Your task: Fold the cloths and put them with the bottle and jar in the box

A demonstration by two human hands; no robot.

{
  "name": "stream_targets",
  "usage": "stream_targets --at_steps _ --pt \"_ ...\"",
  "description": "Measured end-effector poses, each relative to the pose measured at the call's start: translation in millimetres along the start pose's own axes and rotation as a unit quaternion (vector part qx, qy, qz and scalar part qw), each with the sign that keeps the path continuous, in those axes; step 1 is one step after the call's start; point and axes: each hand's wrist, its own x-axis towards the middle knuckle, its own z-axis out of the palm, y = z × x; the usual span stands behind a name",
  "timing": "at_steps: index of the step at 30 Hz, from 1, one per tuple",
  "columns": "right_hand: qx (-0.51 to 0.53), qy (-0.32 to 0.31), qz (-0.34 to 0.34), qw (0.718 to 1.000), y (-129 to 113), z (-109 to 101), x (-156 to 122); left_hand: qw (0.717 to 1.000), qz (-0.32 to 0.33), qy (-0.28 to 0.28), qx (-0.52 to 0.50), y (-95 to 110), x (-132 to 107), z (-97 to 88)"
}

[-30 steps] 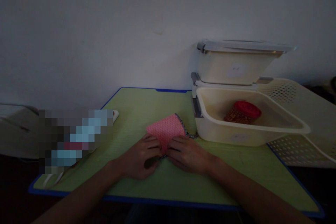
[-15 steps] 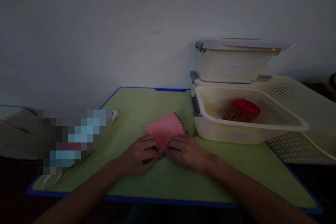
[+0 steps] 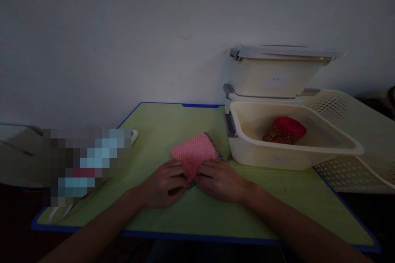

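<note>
A pink textured cloth (image 3: 194, 150) with a dark-and-white stitched edge lies folded on the green table. My left hand (image 3: 168, 183) is closed at its lower left corner, fingers curled over the edge. On the lower right side of the cloth, my right hand (image 3: 216, 180) presses with its fingers bent and closed on the fabric. Both hands rest low, almost touching each other. The fingers cover the cloth's near part, and a bit of trim shows between them.
To the right stands a cream plastic bin (image 3: 296, 158) with a red-lidded container (image 3: 285, 129) inside. Behind it is a lidded storage box (image 3: 274, 76). A perforated white basket (image 3: 364, 119) sits at far right. A pixelated object (image 3: 92, 164) lies at left. The green table (image 3: 154, 119) has blue edging.
</note>
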Motion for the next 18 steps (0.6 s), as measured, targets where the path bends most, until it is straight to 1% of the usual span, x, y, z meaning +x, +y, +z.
stream_targets --at_steps 5,14,18 --pt "0.013 0.004 -0.005 1.000 -0.9 0.4 0.3 1.000 0.004 0.007 0.004 -1.0 -2.1 1.6" --pt "0.017 -0.013 -0.004 1.000 -1.3 0.9 1.1 1.000 0.006 -0.014 -0.017 1.7 0.6 -1.5" --pt "0.026 -0.023 0.000 0.999 -1.3 1.0 1.0 0.999 -0.011 -0.035 -0.037 1.3 0.4 -1.5"
